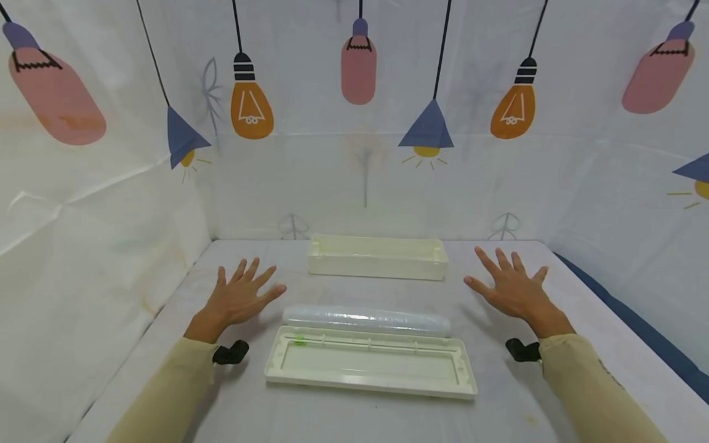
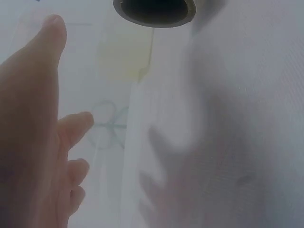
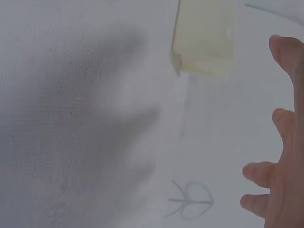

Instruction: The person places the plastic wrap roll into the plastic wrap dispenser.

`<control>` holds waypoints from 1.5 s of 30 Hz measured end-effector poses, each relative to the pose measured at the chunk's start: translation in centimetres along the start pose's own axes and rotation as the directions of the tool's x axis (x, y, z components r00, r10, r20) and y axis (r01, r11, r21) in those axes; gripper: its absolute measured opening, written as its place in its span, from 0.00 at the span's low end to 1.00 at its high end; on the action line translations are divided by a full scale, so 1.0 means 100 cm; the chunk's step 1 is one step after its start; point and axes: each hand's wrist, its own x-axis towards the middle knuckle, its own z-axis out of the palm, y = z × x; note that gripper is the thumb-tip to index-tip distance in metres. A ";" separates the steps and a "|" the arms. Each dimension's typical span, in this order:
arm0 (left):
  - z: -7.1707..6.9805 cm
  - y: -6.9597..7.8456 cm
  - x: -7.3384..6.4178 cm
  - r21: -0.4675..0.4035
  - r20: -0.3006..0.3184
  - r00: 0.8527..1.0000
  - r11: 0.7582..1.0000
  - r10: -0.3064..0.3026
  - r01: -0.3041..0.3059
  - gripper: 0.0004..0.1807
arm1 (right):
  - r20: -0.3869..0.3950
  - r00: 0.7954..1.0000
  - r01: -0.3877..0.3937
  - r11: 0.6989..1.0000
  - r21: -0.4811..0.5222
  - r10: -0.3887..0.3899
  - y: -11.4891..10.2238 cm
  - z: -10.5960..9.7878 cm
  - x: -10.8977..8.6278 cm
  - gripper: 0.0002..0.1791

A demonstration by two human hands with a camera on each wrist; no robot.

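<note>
Both hands are spread above the white table, holding nothing. My left hand (image 1: 240, 297) is left of a clear plastic-wrap roll (image 1: 365, 320), its fingers apart. On the other side, my right hand (image 1: 515, 289) has its fingers fanned out, to the right of the roll. Nearest me lies a cream rectangular lid (image 1: 371, 363), inner side up, with a small green mark by its upper left corner. The roll lies just behind this lid. Farther back stands an open cream box (image 1: 378, 267), long and narrow. Its end appears in the right wrist view above the fingers.
A white sheet (image 1: 360, 172) printed with hanging lamps and bulbs rises behind the table and along both sides. The table's (image 1: 332, 418) right edge runs beside a dark blue strip (image 1: 637, 320). Each sleeve cuff carries a black wrist mount (image 1: 231, 352).
</note>
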 end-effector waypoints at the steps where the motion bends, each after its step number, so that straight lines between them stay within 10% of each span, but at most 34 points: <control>1: 0.000 0.001 0.001 0.002 -0.006 1.000 1.000 -0.001 0.001 0.46 | -0.005 1.000 0.004 1.000 0.000 -0.004 0.001 0.001 0.000 0.52; 18: 0.010 0.001 0.014 -0.145 -0.109 0.994 0.989 0.022 -0.038 0.34 | 0.045 0.999 0.004 0.969 0.248 -0.016 -0.004 0.011 0.007 0.48; 32: 0.008 -0.001 0.034 -0.508 -0.018 0.999 0.861 -0.026 0.013 0.30 | 0.121 0.992 -0.096 0.737 0.669 0.020 -0.007 0.012 0.022 0.42; 45: 0.011 0.009 0.059 -0.738 0.161 0.986 0.659 -0.034 0.143 0.31 | 0.168 0.981 -0.193 0.521 0.832 0.095 -0.010 0.028 0.037 0.34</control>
